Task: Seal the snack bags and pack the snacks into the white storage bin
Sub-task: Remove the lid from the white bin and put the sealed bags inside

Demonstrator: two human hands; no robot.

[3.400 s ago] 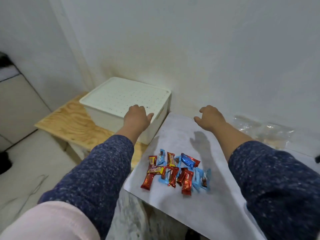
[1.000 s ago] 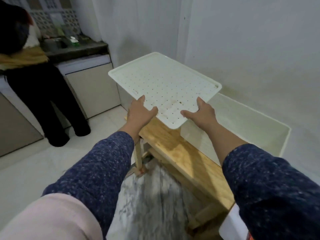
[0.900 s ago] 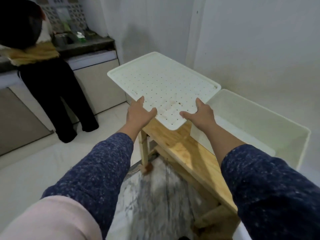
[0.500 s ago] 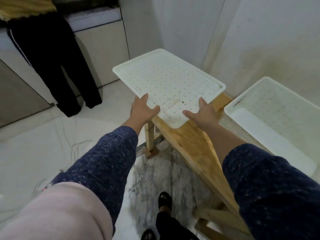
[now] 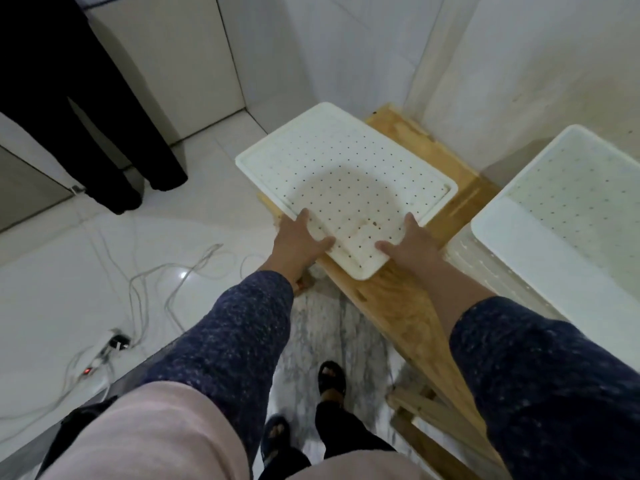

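On the white tiled floor [image 5: 52, 271] far to the left of the lid, a power strip [image 5: 93, 370] with a small red light lies among loose pale cables [image 5: 166, 282]. Beyond it, up and left of the lid, stand the dark trouser legs of another person [image 5: 86, 109] in front of pale cabinet doors [image 5: 180, 57].

The perforated white lid [image 5: 346, 174] lies face-up over the left end of the wooden counter [image 5: 405, 313], its far left corner reaching out past the counter's edge over the floor. A round shadow falls across its middle. The left hand [image 5: 299, 242] grips the lid's near left edge, thumb pressed flat on top of the dotted surface and fingers hidden under the rim. The right hand [image 5: 410, 245] clasps the near right edge the same way, thumb pointing inward on top, fingers out of sight beneath. Whether the lid rests fully on the counter or is partly carried by the hands cannot be told. Both forearms wear dark blue speckled sleeves [image 5: 235, 341].

Below the lid, toward the viewer, two feet in dark sandals [image 5: 332, 377] stand on a grey marbled floor strip [image 5: 311, 327].

Just right of the lid, with a strip of bare counter between them, sits the white storage bin [image 5: 540, 244], open at the top, its perforated inner wall and pale bottom visible. No snacks show inside the part of the bin that is in view.
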